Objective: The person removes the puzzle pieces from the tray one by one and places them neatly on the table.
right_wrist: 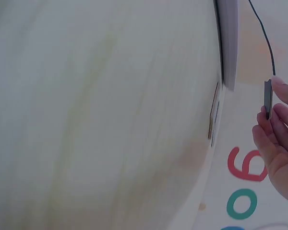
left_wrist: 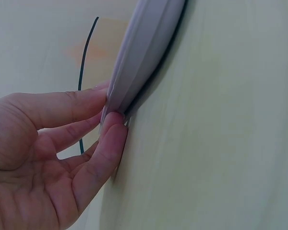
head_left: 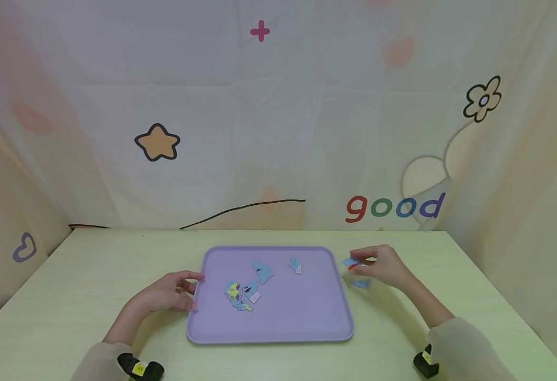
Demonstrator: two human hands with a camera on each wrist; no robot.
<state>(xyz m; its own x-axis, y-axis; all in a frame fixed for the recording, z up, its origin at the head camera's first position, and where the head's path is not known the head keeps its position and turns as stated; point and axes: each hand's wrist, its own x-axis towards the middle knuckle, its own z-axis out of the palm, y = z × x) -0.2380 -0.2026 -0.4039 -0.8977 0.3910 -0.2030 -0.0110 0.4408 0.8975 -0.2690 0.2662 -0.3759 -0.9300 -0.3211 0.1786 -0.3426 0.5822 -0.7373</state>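
Note:
A lilac tray [head_left: 302, 312] lies on the table, and my left hand [head_left: 171, 291] grips its left rim. In the left wrist view the fingers and thumb of the left hand [left_wrist: 62, 148] meet the tray's edge [left_wrist: 146, 52]. To the right of the tray, my right hand [head_left: 383, 264] pinches a blue and red puzzle piece [head_left: 351, 262] above the table. The right wrist view shows this piece [right_wrist: 268, 98] edge-on between thumb and fingers. Another blue puzzle piece [head_left: 361, 284] lies on the table below the right hand.
On the tray are a blue piece [head_left: 263, 272], a small light blue piece [head_left: 295, 265] and a cluster of blue and yellow pieces [head_left: 235, 293], with a blue piece with a white corner [head_left: 251, 290] beside it. A printed curtain [head_left: 211, 132] stands behind the pale table [head_left: 116, 259].

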